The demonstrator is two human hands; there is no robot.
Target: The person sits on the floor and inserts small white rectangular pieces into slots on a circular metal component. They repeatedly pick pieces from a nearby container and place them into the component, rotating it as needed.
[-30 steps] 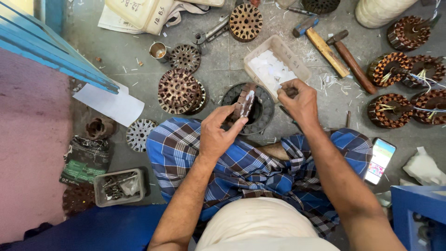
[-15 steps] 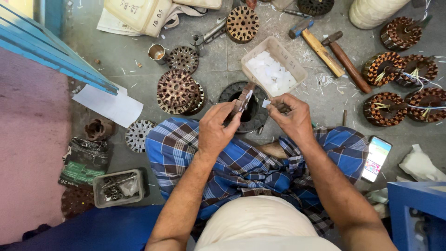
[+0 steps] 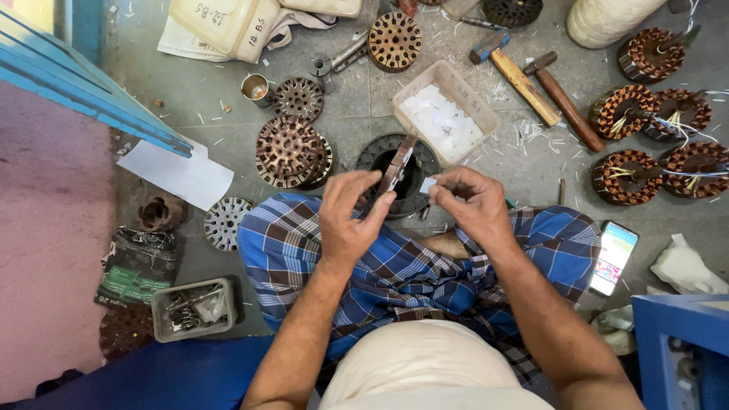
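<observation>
Both hands have drawn back from the tray toward the lap since the earlier frames, and they now meet above the dark ring-shaped stator core (image 3: 395, 178) that lies on the grey concrete floor (image 3: 213, 91) just in front of the crossed legs in blue checked cloth. The left hand (image 3: 348, 216) is closed around a thin flat brownish strip (image 3: 396, 165), pinching it between thumb and fingers so it stands tilted up over the ring. The right hand (image 3: 471, 203) grips a small white slip of paper (image 3: 428, 185) between thumb and forefinger, just beside the strip's lower end; whether the two touch cannot be told. Beyond the ring sits a rectangular beige plastic tray of white paper slips (image 3: 481, 106). Two wooden-handled hammers (image 3: 535, 87) lie toward the floor's far right, near four copper-wound stators (image 3: 649, 133). A stack of bare rust-brown stator cores (image 3: 292, 152) rests left of the ring.
</observation>
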